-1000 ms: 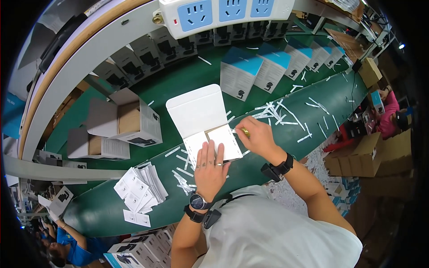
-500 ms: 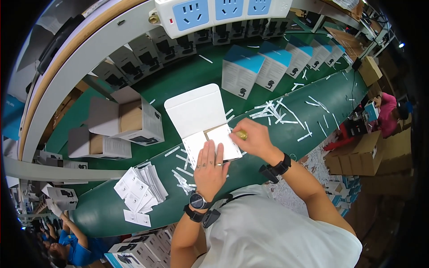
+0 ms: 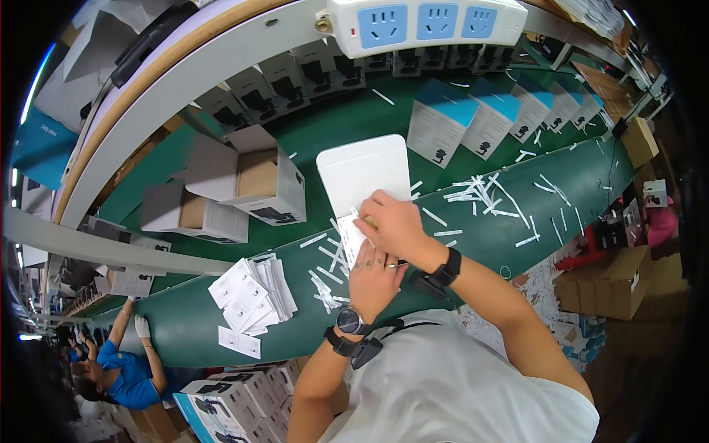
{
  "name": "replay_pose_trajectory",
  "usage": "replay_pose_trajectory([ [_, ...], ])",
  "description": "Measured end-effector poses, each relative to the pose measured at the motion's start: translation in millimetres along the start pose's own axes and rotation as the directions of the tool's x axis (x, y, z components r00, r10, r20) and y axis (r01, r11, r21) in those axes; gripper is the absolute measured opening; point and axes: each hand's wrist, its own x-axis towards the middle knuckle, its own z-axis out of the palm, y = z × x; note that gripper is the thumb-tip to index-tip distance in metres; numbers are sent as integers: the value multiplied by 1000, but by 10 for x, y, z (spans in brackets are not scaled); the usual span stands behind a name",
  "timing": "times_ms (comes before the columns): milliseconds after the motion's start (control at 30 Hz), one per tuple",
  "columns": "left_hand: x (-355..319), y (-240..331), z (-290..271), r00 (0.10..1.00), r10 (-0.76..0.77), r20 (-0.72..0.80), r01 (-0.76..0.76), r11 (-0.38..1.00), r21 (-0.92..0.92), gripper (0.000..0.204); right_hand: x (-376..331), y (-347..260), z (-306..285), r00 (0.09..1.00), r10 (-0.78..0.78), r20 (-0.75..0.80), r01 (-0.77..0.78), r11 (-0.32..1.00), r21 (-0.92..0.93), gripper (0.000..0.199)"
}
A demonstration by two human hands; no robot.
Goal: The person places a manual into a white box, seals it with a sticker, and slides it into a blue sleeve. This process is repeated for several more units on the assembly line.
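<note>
The left hand (image 3: pixel 375 279) lies flat and open on the white box (image 3: pixel 363 177). The right hand (image 3: pixel 395 225), just above it, pinches something small against the box's open flap. Leaflets (image 3: pixel 251 295) wait left of it; packing looks unfinished.

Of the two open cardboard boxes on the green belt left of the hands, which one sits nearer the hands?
The larger open box, with its flap raised, just left of the white folder. The flatter box lies farther left.

White flat box (image 3: pixel 363 176) open, lid up, on green belt; lower half under hands.
</note>
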Motion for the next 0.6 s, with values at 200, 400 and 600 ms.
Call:
replay_pose_trajectory([
  [200,-77,-62,11,997,39,65,-38,999,-5,47,141,-106,160,971,-37,238,48,998,-44,22],
  [400,-21,29,-150,985,-41,170,44,999,-13,50,254,-77,-61,987,92,134,-160,699,697,29],
  [600,108,28,-235,994,58,98,-51,996,-73,68,864,882,-912,857,348,380,-461,189,867,78],
])
